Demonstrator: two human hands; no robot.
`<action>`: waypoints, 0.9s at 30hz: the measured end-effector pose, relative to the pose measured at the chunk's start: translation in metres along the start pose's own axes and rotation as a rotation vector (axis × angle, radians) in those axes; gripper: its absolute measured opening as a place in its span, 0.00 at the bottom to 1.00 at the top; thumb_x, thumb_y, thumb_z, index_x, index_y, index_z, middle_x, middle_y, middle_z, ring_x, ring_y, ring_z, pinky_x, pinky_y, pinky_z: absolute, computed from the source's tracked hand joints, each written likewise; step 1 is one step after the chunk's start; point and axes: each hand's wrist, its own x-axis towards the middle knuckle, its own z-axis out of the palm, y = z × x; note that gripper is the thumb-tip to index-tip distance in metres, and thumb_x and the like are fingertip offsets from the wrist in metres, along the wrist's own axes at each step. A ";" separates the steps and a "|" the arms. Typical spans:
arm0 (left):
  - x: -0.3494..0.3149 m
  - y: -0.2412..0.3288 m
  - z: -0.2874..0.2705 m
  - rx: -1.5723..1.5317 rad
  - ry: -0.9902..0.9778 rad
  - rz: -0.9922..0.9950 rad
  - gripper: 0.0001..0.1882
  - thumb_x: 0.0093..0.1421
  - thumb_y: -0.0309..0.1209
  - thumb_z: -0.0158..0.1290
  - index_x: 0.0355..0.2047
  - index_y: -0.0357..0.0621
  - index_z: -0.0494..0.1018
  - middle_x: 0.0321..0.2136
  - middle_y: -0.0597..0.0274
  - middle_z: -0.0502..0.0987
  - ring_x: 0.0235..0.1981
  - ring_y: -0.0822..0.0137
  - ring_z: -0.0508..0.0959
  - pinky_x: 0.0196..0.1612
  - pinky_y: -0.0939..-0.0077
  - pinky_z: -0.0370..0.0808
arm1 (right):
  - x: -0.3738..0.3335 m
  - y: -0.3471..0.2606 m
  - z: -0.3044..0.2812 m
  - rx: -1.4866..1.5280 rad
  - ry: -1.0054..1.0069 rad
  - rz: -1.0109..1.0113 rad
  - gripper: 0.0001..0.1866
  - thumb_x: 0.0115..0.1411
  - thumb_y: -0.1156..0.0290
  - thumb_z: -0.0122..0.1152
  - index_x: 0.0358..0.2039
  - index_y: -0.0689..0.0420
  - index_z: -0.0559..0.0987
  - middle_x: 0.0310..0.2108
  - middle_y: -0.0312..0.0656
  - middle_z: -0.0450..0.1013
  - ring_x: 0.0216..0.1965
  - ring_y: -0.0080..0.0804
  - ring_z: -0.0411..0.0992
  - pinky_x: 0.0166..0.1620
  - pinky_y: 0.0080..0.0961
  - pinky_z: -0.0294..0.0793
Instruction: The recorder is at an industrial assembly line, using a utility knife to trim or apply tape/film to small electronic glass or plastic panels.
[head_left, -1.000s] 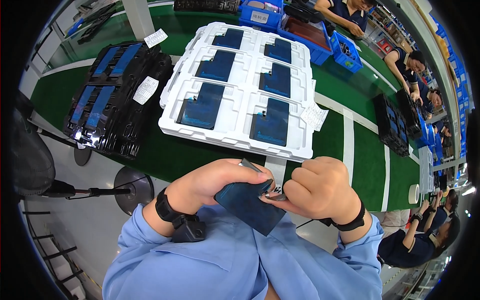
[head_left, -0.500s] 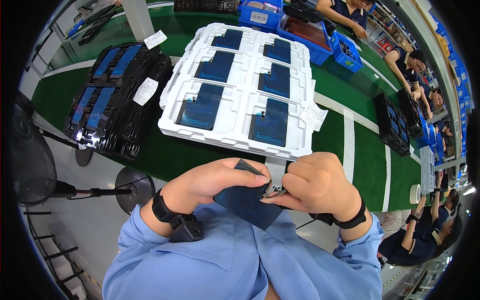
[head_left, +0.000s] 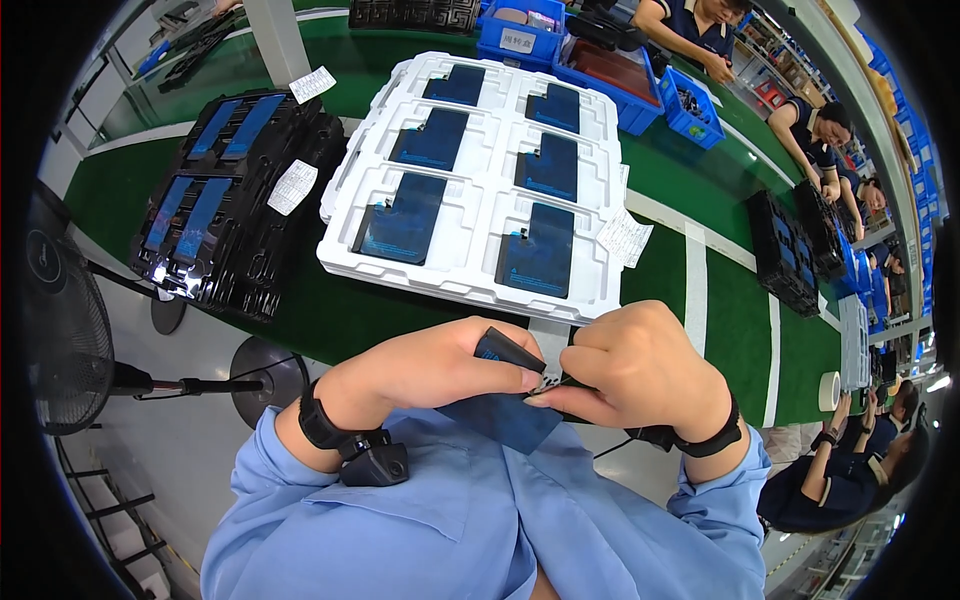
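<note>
Close in front of my body, my left hand (head_left: pixel 440 365) is closed on a flat dark-blue battery (head_left: pixel 508 424), thumb on top near its notched edge. The battery is tilted, and its upper end shows between my thumb and fingers. My right hand (head_left: pixel 640 365) is pinched at the same edge; what lies between its fingertips is too small to make out. Just beyond both hands stands a white moulded tray (head_left: pixel 480 225) with several similar L-shaped batteries, one per recess, such as the near-right one (head_left: pixel 537 255).
Black trays (head_left: pixel 250 225) with blue strips are stacked to the left on the green table (head_left: pixel 665 270). Blue bins (head_left: pixel 690 122) stand at the back. A fan (head_left: pixel 60 310) is at far left. Co-workers sit along the right, near more black trays (head_left: pixel 780 250) and a tape roll (head_left: pixel 829 391).
The battery has tipped in my left hand, so its upper end shows more of its face. Both hands stay together, with my right fingertips shifted slightly at the edge.
</note>
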 end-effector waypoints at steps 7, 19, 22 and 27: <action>-0.001 0.001 0.003 0.020 -0.034 0.045 0.06 0.55 0.28 0.49 0.31 0.38 0.71 0.25 0.70 0.71 0.30 0.81 0.66 0.35 0.86 0.63 | 0.001 -0.006 -0.010 0.010 -0.080 0.027 0.18 0.46 0.55 0.61 0.12 0.55 0.73 0.08 0.39 0.65 0.11 0.36 0.66 0.15 0.28 0.62; 0.004 -0.010 -0.002 -0.130 -0.124 0.003 0.09 0.57 0.32 0.47 0.33 0.39 0.71 0.29 0.69 0.70 0.34 0.78 0.67 0.39 0.84 0.62 | 0.006 0.008 -0.007 0.281 -0.195 0.031 0.19 0.50 0.54 0.57 0.14 0.56 0.77 0.07 0.43 0.64 0.11 0.42 0.64 0.16 0.29 0.60; 0.009 -0.017 -0.005 -0.161 -0.125 0.004 0.09 0.57 0.32 0.47 0.34 0.40 0.70 0.30 0.68 0.71 0.35 0.78 0.68 0.40 0.85 0.63 | 0.004 0.016 0.003 0.412 -0.177 0.066 0.19 0.48 0.57 0.62 0.11 0.56 0.74 0.07 0.40 0.63 0.10 0.37 0.61 0.15 0.26 0.57; 0.006 -0.014 -0.002 -0.164 -0.047 0.047 0.08 0.56 0.31 0.47 0.31 0.40 0.70 0.28 0.70 0.70 0.32 0.79 0.66 0.38 0.85 0.62 | 0.000 0.014 0.009 0.336 -0.056 0.036 0.18 0.48 0.57 0.63 0.10 0.56 0.74 0.07 0.39 0.63 0.09 0.36 0.61 0.14 0.25 0.55</action>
